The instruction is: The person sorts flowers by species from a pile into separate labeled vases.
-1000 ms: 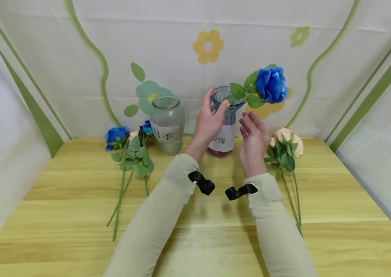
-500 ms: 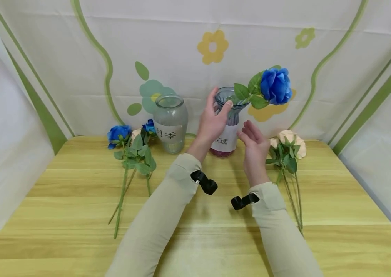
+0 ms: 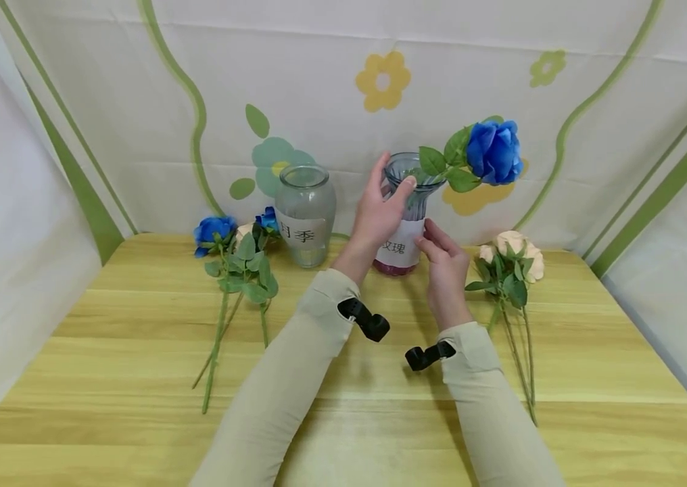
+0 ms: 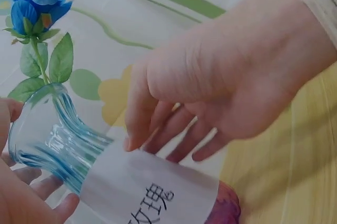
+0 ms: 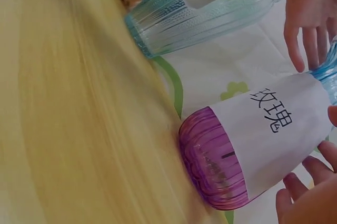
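In the head view a blue-and-purple glass vase (image 3: 407,210) with a white paper label stands at the back of the table. A long-stemmed blue rose (image 3: 493,152) leans out over its rim to the right, its lower stem inside the glass. My left hand (image 3: 376,210) grips the flared neck, thumb on the near side. Lower down, my right hand (image 3: 445,267) holds the labelled body from the right. The left wrist view has the right hand's fingers (image 4: 179,134) reaching behind the vase, and the purple base (image 5: 213,161) shows in the right wrist view.
A second clear glass vase (image 3: 307,210) with a label stands to the left. Beside it lie blue roses (image 3: 212,233) and a pale one with leafy stems. Pale peach roses (image 3: 516,253) lie at the right of the wooden table (image 3: 106,379). A printed cloth (image 3: 319,81) hangs behind.
My right hand has come down and in from below the rose onto the vase's labelled side. The left hand keeps its hold on the neck. The head view has shifted slightly.
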Motion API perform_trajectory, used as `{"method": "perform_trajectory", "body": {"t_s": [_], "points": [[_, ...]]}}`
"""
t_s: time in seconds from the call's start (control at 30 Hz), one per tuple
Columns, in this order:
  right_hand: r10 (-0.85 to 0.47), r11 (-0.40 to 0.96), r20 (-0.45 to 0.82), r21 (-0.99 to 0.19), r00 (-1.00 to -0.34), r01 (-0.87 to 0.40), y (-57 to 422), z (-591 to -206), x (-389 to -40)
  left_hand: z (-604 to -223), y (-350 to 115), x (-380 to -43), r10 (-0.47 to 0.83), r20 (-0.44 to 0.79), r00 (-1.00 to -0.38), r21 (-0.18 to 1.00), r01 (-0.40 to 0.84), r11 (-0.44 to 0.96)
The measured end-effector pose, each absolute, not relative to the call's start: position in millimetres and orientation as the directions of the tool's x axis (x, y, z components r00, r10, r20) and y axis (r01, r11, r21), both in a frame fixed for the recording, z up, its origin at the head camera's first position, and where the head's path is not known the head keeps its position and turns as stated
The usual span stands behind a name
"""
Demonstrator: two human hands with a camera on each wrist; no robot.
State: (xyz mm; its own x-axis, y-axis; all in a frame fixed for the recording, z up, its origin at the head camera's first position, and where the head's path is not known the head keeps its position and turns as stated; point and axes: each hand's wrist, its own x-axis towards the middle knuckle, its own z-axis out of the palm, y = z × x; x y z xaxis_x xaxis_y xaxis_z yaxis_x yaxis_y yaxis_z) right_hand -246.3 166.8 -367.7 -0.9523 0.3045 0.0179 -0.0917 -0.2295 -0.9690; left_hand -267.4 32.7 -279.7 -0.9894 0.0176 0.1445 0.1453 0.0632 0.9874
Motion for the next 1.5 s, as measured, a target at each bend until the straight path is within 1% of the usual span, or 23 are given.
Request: {"method": "perform_trajectory", "body": {"t_s": [0.13, 0.27, 0.37, 0.6, 0.73, 1.07, 1.37, 1.5], "points": [[0.287, -0.238, 0.016, -0.967, -0.958, -0.087, 168, -366, -246, -279, 29, -265, 0.002, 0.135, -0.991, 0.99, 0.135, 0.041], [0.283, -0.238, 0.01, -0.968, -0.959, -0.08, 167, -364, -247, -284, 21, -257, -0.064, 0.145, -0.987, 0.989, 0.144, 0.023], [0.289, -0.233, 0.002, -0.97, -0.957, -0.072, 167, -364, -247, -292, 12, -246, -0.101, 0.165, -0.981, 0.986, 0.162, 0.036], [0.293, -0.231, -0.011, -0.971, -0.956, -0.06, 172, -362, -246, -307, -12, -218, -0.075, 0.229, -0.971, 0.972, 0.223, 0.081], [0.294, -0.243, -0.017, -0.968, -0.956, -0.057, 176, -361, -245, -311, -23, -206, -0.098, 0.229, -0.969, 0.97, 0.218, 0.105], [0.28, -0.248, -0.021, -0.967, -0.96, -0.052, 170, -362, -246, -319, -65, -178, -0.14, 0.234, -0.962, 0.97, 0.221, 0.103], [0.279, -0.252, -0.02, -0.966, -0.96, -0.053, 170, -361, -246, -332, -101, -164, -0.196, 0.187, -0.963, 0.98, 0.169, 0.103], [0.282, -0.253, -0.029, -0.966, -0.959, -0.045, 170, -361, -246, -335, -118, -161, -0.232, 0.121, -0.965, 0.989, 0.098, 0.109]]}}
